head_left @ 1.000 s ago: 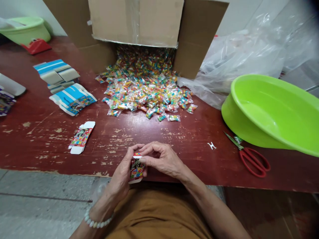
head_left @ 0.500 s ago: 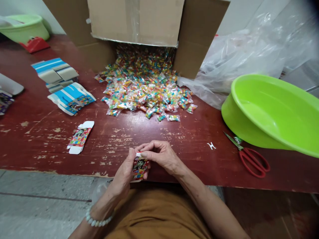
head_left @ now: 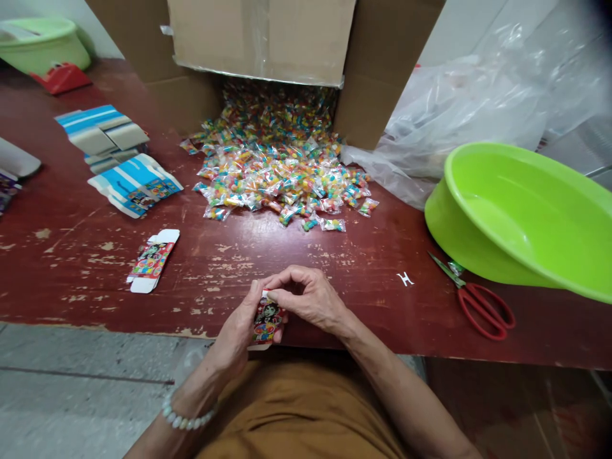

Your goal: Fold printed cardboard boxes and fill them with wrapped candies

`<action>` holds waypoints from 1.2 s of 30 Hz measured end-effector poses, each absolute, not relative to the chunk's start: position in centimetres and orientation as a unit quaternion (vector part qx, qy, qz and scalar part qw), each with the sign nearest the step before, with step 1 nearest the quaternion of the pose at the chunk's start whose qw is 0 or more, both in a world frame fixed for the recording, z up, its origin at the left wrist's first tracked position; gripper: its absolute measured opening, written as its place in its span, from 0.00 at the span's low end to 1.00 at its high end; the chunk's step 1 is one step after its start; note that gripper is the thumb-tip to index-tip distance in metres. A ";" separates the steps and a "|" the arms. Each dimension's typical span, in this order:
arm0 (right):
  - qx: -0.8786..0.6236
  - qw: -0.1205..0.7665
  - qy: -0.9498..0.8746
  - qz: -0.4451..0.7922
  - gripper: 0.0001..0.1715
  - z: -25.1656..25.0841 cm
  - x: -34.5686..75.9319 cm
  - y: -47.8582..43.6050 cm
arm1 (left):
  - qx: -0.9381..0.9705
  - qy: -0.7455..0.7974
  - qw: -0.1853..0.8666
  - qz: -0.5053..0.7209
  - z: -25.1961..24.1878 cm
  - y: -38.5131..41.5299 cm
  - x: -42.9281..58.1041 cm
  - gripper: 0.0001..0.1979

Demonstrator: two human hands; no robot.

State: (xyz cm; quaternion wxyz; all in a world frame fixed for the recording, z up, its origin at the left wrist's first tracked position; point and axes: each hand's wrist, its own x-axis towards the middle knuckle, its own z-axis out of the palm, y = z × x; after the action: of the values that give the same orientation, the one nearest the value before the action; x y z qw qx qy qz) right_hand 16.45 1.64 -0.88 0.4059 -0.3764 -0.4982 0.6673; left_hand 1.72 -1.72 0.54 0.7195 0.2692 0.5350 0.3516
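Note:
A small printed cardboard box (head_left: 268,320) is held near the table's front edge, its cartoon-figure side facing up. My left hand (head_left: 239,325) wraps round it from the left and beneath, with fingertips showing at its right side. The thumb and fingers of my right hand (head_left: 308,298) pinch the top end, where a bit of white flap shows. A white flap also sticks out at the bottom end. To the left lies a similar flattened box (head_left: 152,260) with white end flaps. Ahead is a heap of small wrapped candies (head_left: 282,175).
The candies spill from a large cardboard carton (head_left: 258,38). Blue and white folded boxes (head_left: 136,185) are stacked at left, near a red tape dispenser (head_left: 62,78). On the right are a green basin (head_left: 478,242), red-handled scissors (head_left: 485,312), a white paper scrap (head_left: 405,278) and plastic sheeting (head_left: 454,121).
The white flap at the box's top end shows less now, under my right thumb. Both hands keep their hold on the box and have barely moved. The view has shifted slightly.

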 end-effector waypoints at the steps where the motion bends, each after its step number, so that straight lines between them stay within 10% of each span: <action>1: -0.374 0.414 -0.496 0.665 0.08 -1.0 16.4 1.7 | 0.275 0.539 0.717 0.345 0.5 -1.7 1.6 0.35; 18: -0.359 0.442 -0.652 0.501 0.09 -1.7 16.4 0.6 | 0.131 0.488 0.775 0.379 1.4 -1.1 2.2 0.16; 23: -0.410 0.380 -0.635 0.534 0.17 -2.0 18.5 3.1 | 0.144 0.445 0.791 0.395 1.3 -2.0 1.8 0.30; 30: -0.690 0.300 -0.649 0.113 0.17 -4.6 25.0 10.9 | 0.152 0.410 0.822 0.364 0.2 -4.4 0.1 0.24; 36: -0.668 0.285 -0.664 0.180 0.14 -5.2 26.2 9.8 | 0.260 0.473 0.782 0.312 -0.3 -4.8 -3.2 0.22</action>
State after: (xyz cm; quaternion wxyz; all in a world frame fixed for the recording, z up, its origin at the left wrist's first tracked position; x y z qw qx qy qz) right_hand 26.24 9.83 -5.22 0.2848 -0.6680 -0.6636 0.1799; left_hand -3.20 -4.80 -0.31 0.7821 0.2598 0.4726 0.3123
